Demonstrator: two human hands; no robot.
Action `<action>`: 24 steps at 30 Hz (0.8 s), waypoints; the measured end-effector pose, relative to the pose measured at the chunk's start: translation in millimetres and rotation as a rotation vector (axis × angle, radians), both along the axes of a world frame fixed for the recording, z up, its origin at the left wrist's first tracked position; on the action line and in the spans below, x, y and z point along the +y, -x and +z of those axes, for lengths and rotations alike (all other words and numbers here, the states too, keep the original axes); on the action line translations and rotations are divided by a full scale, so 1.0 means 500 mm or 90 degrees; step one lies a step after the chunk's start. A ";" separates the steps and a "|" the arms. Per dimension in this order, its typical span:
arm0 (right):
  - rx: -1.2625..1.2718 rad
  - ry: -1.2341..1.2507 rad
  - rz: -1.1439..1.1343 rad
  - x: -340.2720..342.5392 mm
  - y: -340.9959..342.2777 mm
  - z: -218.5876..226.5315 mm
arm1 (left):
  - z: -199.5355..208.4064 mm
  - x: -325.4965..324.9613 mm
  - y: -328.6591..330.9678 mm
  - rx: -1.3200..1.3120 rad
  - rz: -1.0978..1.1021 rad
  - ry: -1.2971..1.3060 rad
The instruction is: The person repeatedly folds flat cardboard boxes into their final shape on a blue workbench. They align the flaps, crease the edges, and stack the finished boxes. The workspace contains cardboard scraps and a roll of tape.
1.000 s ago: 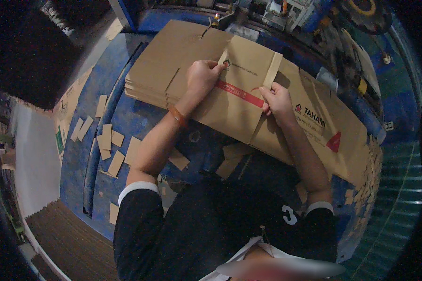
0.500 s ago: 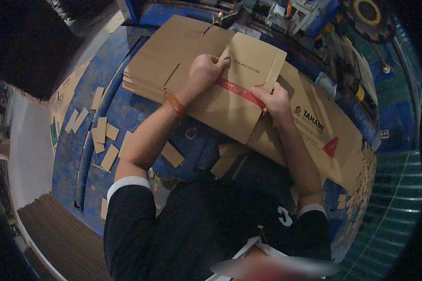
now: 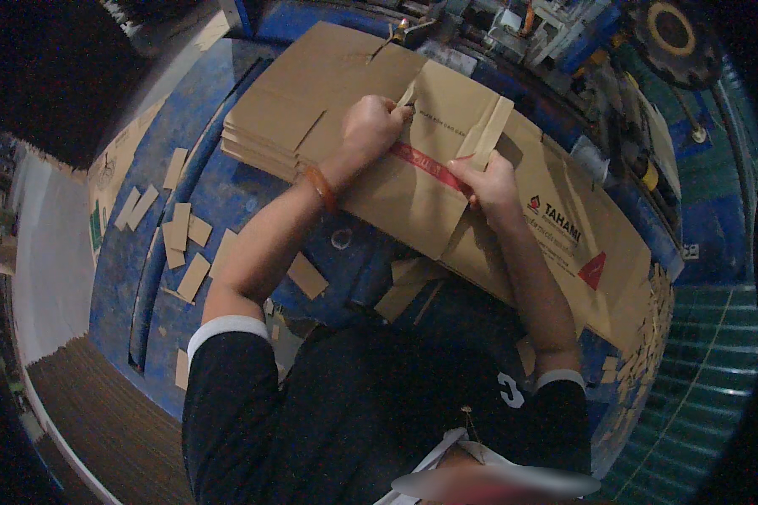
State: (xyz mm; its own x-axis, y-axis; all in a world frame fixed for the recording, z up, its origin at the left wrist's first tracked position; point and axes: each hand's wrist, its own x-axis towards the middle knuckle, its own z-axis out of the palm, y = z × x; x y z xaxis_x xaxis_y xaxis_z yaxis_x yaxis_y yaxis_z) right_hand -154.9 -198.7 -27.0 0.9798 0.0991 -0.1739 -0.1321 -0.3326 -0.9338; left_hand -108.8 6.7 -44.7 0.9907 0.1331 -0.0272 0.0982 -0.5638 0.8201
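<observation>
A stack of flat printed cardboard box blanks (image 3: pixel 278 97) lies across the blue table, slanting down to the right. On its upper middle panel, a red band (image 3: pixel 429 167) runs between my hands. My left hand (image 3: pixel 373 128) is closed in a pinch at the panel's left side, where a narrow strip (image 3: pixel 408 93) of card stands up. My right hand (image 3: pixel 490 183) pinches the panel's right side, thumb on the red band's end, below a lifted pale flap (image 3: pixel 490 130). Its curled fingertips are partly hidden by the card.
Small cardboard offcuts (image 3: pixel 194 279) are scattered on the blue table (image 3: pixel 215 181) at the left, with more piled (image 3: pixel 644 337) at the right. Machine parts (image 3: pixel 514 38) and a dark toothed wheel (image 3: pixel 672 38) stand beyond the stack. Stacked brown cardboard (image 3: pixel 101 412) is at lower left.
The panel between my hands now lies lower, with creases and raised narrow strips showing along its two sides. Both hands keep nearly the same place and grip.
</observation>
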 end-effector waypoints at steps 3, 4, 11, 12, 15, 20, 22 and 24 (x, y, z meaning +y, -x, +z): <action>-0.056 -0.198 -0.011 -0.001 -0.012 -0.018 | -0.004 -0.006 -0.003 -0.020 0.009 0.041; -0.020 -0.210 -0.005 -0.001 -0.016 -0.022 | -0.005 -0.007 -0.004 -0.039 0.019 0.109; 0.115 -0.547 -0.063 0.052 -0.005 -0.022 | -0.010 0.005 -0.007 -0.008 -0.010 0.245; 0.086 -0.592 -0.032 0.060 0.000 -0.019 | -0.012 0.006 -0.005 -0.017 -0.006 0.270; 0.083 -0.785 -0.015 0.077 0.006 -0.015 | -0.019 0.002 -0.001 -0.011 -0.006 0.379; 0.082 -0.674 -0.067 0.073 -0.016 -0.043 | -0.031 -0.010 0.000 -0.067 0.002 0.416; 0.110 -0.593 -0.020 0.074 -0.025 -0.061 | -0.030 -0.010 -0.002 -0.061 0.015 0.439; 0.121 -0.598 -0.001 0.078 -0.030 -0.075 | -0.028 -0.007 -0.002 -0.051 0.019 0.486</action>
State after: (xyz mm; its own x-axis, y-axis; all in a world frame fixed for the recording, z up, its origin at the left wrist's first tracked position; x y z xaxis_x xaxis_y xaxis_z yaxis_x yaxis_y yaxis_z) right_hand -140.0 -159.7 -64.6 0.9437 0.2774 -0.1801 -0.3085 0.5418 -0.7818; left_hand -107.8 3.0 -58.6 0.9899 0.1325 -0.0503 0.0282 0.1635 0.9861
